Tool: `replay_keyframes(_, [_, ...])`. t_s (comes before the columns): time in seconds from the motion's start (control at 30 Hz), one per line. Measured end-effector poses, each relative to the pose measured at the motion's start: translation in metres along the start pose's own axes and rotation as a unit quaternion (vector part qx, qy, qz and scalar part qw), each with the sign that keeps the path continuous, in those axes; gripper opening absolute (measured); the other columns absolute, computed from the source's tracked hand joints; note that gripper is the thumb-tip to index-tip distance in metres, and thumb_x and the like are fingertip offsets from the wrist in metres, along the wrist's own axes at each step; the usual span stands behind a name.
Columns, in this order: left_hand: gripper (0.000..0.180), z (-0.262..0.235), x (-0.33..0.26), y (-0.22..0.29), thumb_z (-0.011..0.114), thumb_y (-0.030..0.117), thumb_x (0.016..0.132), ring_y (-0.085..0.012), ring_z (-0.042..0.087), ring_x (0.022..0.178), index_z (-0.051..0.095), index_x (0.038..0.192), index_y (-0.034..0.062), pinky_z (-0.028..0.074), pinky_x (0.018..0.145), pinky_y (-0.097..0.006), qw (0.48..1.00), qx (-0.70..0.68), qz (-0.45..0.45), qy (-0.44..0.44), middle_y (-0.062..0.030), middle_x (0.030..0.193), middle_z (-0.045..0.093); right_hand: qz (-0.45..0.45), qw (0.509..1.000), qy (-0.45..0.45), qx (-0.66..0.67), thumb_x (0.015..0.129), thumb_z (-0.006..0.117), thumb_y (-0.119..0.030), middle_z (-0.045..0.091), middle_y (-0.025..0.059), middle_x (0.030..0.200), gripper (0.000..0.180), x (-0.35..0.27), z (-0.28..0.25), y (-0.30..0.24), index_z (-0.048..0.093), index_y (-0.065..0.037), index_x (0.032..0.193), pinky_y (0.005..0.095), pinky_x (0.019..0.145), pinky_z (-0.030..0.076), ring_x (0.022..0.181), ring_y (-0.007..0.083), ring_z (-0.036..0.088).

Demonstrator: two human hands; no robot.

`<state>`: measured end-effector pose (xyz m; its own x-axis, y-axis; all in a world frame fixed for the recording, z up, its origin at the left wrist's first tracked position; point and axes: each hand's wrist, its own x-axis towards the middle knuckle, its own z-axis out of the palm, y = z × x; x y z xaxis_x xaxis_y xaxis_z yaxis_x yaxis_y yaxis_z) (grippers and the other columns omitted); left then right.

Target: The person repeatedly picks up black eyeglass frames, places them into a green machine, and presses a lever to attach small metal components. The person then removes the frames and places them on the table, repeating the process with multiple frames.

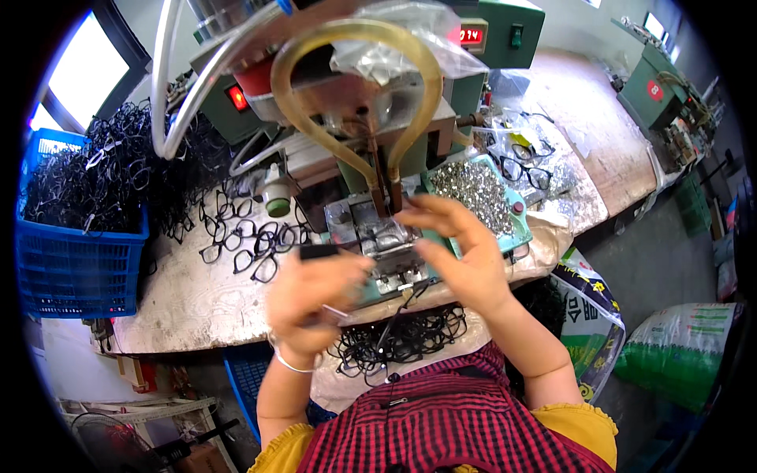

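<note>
Now, frame [386, 236] between both hands.

bare worktop [197, 303] open at left, frames [252, 248] and hoses [355, 94] crowding the machine fixture [386, 252]

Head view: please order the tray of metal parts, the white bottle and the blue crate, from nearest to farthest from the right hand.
From the right hand:
1. Tray of metal parts, just behind it, right of the machine.
2. White bottle, left of the machine.
3. Blue crate, far left table edge.

We note a red-lit display [471, 35] on a green box, a round red label [654, 90] far right, and printed sacks [678, 355] on the floor.
</note>
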<state>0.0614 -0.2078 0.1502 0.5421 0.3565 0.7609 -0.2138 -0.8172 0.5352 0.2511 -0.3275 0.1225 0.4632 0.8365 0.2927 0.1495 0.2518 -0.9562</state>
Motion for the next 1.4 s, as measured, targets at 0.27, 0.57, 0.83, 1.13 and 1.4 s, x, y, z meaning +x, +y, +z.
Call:
replay_keyframes(0.27, [0.022, 0.026, -0.006, -0.016, 0.077, 0.015, 0.074, -0.0230, 0.066, 0.082, 0.077, 0.096, 0.0118, 0.051, 0.089, -0.047, 0.979, 0.067, 0.141, -0.130, -0.0048, 0.103, 0.074, -0.110, 0.835, 0.170, -0.511, 0.077, 0.075, -0.009, 0.066, 0.0162, 0.120, 0.015, 0.006, -0.085, 0.093, 0.070, -0.005, 0.091, 0.0466, 0.105, 0.043, 0.125, 0.0395, 0.053])
replay_keyframes(0.57, [0.020, 0.026, -0.007, -0.015, 0.077, 0.015, 0.075, -0.0218, 0.066, 0.082, 0.077, 0.095, 0.0129, 0.051, 0.091, -0.046, 0.984, 0.059, 0.119, -0.121, -0.0027, 0.102, 0.075, -0.158, 0.835, 0.165, -0.501, 0.081, 0.072, -0.012, 0.067, 0.0089, 0.105, 0.011, 0.027, -0.061, 0.089, 0.075, -0.011, 0.092, 0.0429, 0.085, 0.051, 0.104, 0.0331, 0.061])
replay_keyframes(0.83, [0.038, 0.016, -0.055, 0.009, 0.077, 0.008, 0.077, -0.0293, 0.062, 0.120, 0.069, 0.114, 0.0080, 0.045, 0.104, -0.046, 0.987, 0.127, 0.043, -0.084, -0.0106, 0.123, 0.068, -0.128, 0.824, 0.157, -0.530, 0.082, 0.064, -0.007, 0.065, 0.0137, 0.117, 0.015, 0.016, -0.066, 0.095, 0.066, -0.004, 0.096, 0.0438, 0.098, 0.047, 0.116, 0.0347, 0.057])
replay_keyframes(1.13, [0.019, -0.113, -0.072, -0.089, 0.069, 0.015, 0.089, -0.0304, 0.065, 0.103, 0.068, 0.107, 0.0076, 0.050, 0.087, -0.036, 0.856, 0.456, -0.213, 0.118, -0.0127, 0.111, 0.069, -0.022, 0.927, 0.360, 0.101, 0.093, 0.065, -0.004, 0.068, 0.0030, 0.088, 0.008, 0.027, -0.070, 0.121, 0.066, -0.002, 0.100, 0.0235, 0.079, 0.049, 0.084, 0.0111, 0.064])
replay_keyframes(1.4, [0.043, -0.145, -0.102, -0.243, 0.077, 0.046, 0.076, -0.0362, 0.071, 0.085, 0.076, 0.093, 0.0073, 0.055, 0.076, -0.043, 0.654, 0.492, -0.573, -0.045, -0.0171, 0.090, 0.074, -0.015, 0.960, 0.280, 0.010, 0.089, 0.070, -0.001, 0.069, 0.0010, 0.091, 0.013, 0.032, -0.058, 0.103, 0.070, -0.001, 0.103, 0.0217, 0.079, 0.048, 0.084, 0.0084, 0.062])
